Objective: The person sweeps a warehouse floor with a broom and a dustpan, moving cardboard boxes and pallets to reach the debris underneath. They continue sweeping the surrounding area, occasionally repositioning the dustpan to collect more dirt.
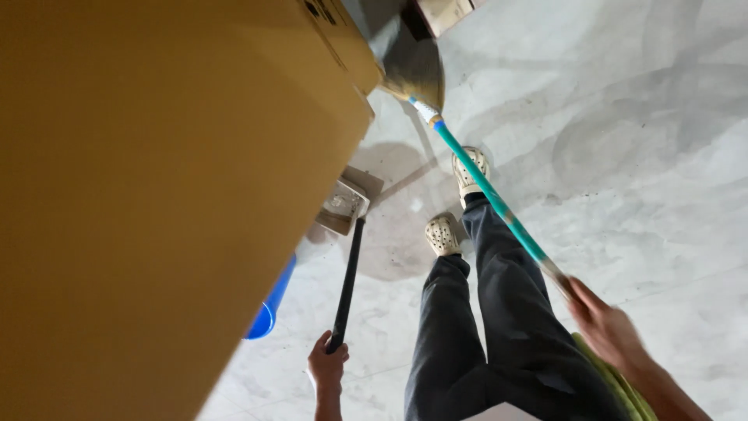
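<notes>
A big tan cardboard box [156, 195] fills the left side, close to the camera and reaching past the top edge. Just beside its lower edge a blue round container [269, 308] peeks out. The grey concrete floor [639, 156] shows pale swirling marks. Another cardboard piece [446, 12] lies at the top edge.

Left hand [327, 366] extended downward, fingers closed in a grip. Right hand [604, 323] extended forward-right, fingers closed, blurred. Both legs straight, feet planted slightly apart.
</notes>
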